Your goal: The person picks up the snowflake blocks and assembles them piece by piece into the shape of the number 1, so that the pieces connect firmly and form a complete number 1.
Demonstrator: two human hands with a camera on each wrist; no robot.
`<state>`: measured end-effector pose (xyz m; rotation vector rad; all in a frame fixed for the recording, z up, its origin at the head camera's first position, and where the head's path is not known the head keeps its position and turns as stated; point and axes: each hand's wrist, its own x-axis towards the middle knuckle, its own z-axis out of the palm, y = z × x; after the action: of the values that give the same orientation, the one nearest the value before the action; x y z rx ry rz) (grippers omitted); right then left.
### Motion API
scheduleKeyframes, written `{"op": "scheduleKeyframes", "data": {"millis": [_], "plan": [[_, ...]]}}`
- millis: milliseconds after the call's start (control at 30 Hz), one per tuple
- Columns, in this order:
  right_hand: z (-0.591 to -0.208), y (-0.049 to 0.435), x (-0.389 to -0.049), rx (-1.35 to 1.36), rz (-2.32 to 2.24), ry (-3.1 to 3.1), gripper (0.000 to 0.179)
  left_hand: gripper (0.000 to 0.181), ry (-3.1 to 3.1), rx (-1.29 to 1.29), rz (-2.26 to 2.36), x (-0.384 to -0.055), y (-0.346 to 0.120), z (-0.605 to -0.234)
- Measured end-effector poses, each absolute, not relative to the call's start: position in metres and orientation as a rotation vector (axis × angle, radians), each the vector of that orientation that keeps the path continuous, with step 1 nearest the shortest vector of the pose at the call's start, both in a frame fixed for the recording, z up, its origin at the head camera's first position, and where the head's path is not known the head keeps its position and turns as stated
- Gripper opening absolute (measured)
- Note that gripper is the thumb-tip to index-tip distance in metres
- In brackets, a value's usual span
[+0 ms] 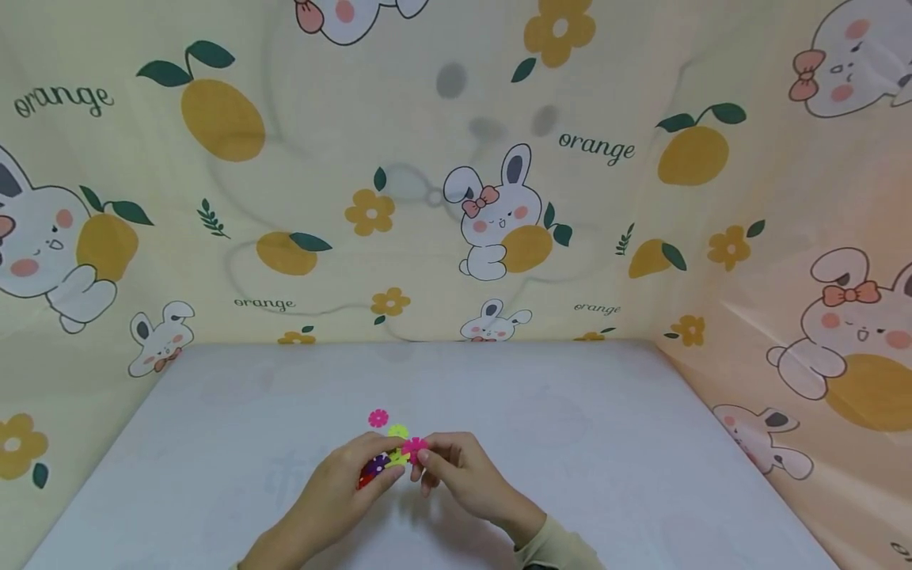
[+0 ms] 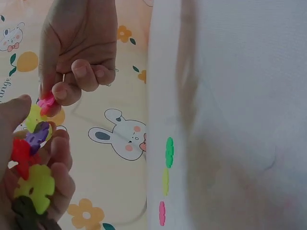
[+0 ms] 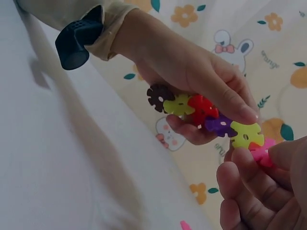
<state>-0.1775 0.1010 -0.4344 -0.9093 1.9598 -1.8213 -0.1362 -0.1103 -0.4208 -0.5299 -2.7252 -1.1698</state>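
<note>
My left hand [image 1: 328,483] holds a chain of interlocking plastic snowflake discs. In the right wrist view the chain runs from a black disc [image 3: 160,97] through a yellow-green disc [image 3: 179,105], a red disc [image 3: 202,109] and a purple disc [image 3: 220,125] to a yellow disc [image 3: 247,136]. At that far end, my right hand [image 1: 470,479] pinches a pink disc [image 3: 264,152] between thumb and index finger. The pink disc overlaps the yellow one's edge. The left thumb [image 2: 17,110] lies against the yellow disc, while its other fingers curl under the chain.
On the white table [image 1: 606,443], just beyond the hands, lie a loose pink disc [image 1: 378,418] and a loose yellow disc [image 1: 398,431]. A green disc [image 2: 169,152] lies in line with them in the left wrist view. Patterned cloth [image 1: 413,261] stands behind and beside the table.
</note>
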Motion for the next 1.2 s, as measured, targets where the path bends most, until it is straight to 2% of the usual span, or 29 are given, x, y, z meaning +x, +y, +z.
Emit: {"op": "scheduleKeyframes", "data": {"millis": [400, 1000, 1200], "plan": [[-0.439, 0.095, -0.174, -0.837, -1.907, 1.836, 0.038, 0.031, -2.667, -0.691, -1.216, -0.137, -0.114, -0.422], [-0.438, 0.082, -0.178, -0.911, -1.849, 1.875, 0.042, 0.033, -2.707, -0.543, -1.032, -0.137, -0.117, -0.422], [-0.434, 0.077, -0.184, -0.952, -1.763, 1.934, 0.043, 0.040, -2.674, -0.516, -0.973, -0.139, -0.122, -0.422]]}}
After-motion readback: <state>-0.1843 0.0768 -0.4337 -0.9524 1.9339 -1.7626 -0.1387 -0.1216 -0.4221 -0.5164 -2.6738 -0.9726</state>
